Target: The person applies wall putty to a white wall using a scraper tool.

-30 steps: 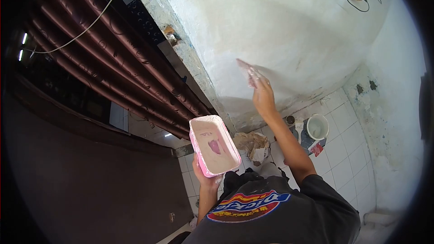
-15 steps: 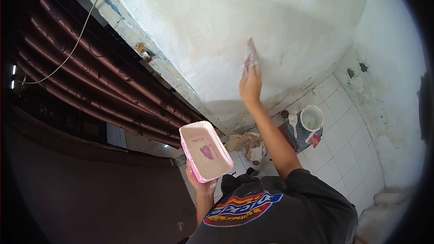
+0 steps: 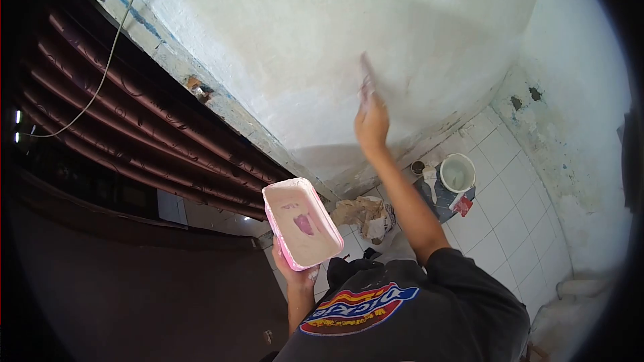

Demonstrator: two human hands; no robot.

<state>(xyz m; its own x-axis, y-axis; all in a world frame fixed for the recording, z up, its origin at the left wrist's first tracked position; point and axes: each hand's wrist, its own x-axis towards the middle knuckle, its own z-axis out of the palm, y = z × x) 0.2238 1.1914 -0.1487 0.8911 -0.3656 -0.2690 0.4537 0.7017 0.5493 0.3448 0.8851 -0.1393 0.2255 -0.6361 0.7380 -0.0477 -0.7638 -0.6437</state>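
Note:
My left hand (image 3: 290,261) grips a pink plastic tub (image 3: 339,245) from its side and underneath, fingers partly hidden. Pale filler coats the inside of the tub, with a bare pink patch at the bottom. Out in front, my right hand (image 3: 372,124) is closed around a putty knife (image 3: 366,72), which appears nearly edge-on and blurred. Its blade is at the pale wall (image 3: 288,47); whether it touches the surface is hard to tell. Smears of filler show on the fingers of both hands.
On the tiled floor (image 3: 530,201), a white bucket (image 3: 458,173) of water stands by a brush (image 3: 430,184), a dark cup (image 3: 417,167) and a red scraper (image 3: 462,206). Crumpled paper (image 3: 365,218) lies nearby. Maroon curtains (image 3: 154,127) hang left; a cable (image 3: 111,60) crosses them.
The putty knife has tipped slightly to the left along the wall in my right hand. The whole view has shifted a little; my left hand keeps holding the tub.

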